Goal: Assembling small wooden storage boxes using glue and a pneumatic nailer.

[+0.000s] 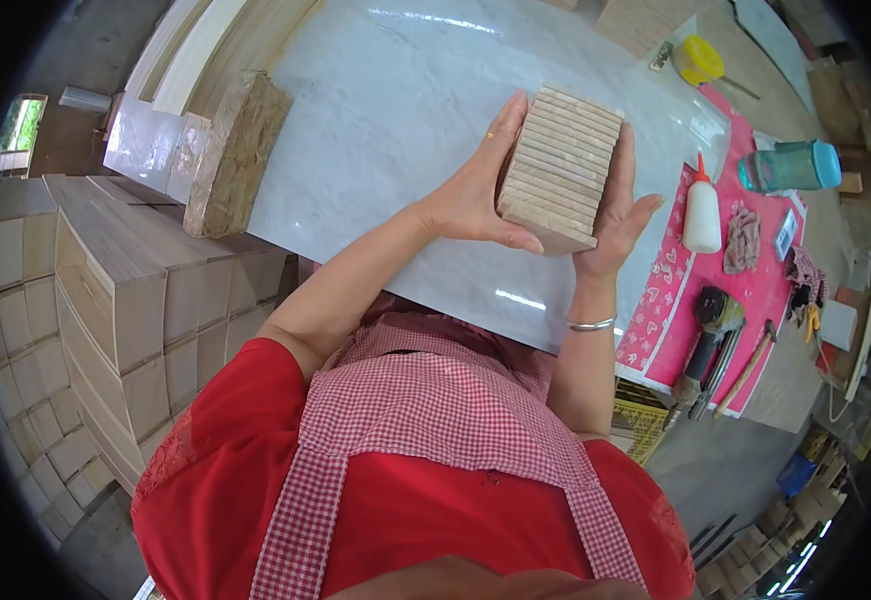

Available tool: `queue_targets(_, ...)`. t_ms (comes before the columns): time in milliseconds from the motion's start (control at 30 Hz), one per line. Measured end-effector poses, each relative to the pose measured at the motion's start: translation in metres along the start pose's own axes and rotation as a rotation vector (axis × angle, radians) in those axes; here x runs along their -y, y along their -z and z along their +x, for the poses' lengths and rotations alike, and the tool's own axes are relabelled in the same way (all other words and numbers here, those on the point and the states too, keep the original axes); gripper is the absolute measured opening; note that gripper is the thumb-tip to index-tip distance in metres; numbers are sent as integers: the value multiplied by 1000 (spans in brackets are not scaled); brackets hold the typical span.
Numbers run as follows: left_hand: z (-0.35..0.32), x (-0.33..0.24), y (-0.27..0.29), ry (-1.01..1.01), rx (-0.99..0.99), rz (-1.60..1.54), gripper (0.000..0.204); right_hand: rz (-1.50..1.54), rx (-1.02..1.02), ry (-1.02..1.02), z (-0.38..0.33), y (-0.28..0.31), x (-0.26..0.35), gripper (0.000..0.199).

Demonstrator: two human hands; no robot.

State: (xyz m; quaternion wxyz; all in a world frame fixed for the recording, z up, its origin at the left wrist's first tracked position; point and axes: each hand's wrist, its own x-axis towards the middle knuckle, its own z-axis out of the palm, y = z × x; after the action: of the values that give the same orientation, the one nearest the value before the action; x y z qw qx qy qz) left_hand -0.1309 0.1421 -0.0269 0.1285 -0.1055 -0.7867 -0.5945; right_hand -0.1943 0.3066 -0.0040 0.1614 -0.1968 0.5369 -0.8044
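A stack of thin wooden boards (pixel 561 160) stands on the glossy white tabletop (pixel 386 120), its layered edges facing up. My left hand (pixel 481 190) presses along the stack's left side, thumb near its front corner. On the opposite side, my right hand (pixel 616 210) lies against the boards with its thumb pointing away to the right. The stack is clasped between both palms. Some fingers of each hand are hidden behind the wood.
A rough particleboard block (pixel 241 155) and long wooden strips (pixel 191 60) lie at the left. Box-like wooden pieces (pixel 146 290) are piled beside the table. On a pink cloth (pixel 671 290) at right are a white glue bottle (pixel 703 215), a teal bottle (pixel 791 166), a rag (pixel 743 240) and a power tool (pixel 711 330).
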Motion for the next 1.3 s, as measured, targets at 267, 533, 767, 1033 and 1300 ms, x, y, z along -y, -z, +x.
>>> queue_targets(267, -8, -3, 0, -14, 43, -54, 152, -82, 36, 54, -11, 1, 4, 107)
queue_targets(533, -18, 11, -2, -77, 12, 79, 145, -180, 30, 24, -19, -3, -8, 110)
queue_targets(767, -13, 13, -8, -137, -5, 89, 143, -1180, -257, 373, -7, 108, 30, 66)
queue_targets(1033, -14, 19, -5, -109, -30, 87, 143, -1592, -390, 187, 4, 186, 39, 73)
queue_targets(1300, -12, 6, 3, -33, -10, 90, 139, -613, -509, 294, 14, 152, 79, 49)
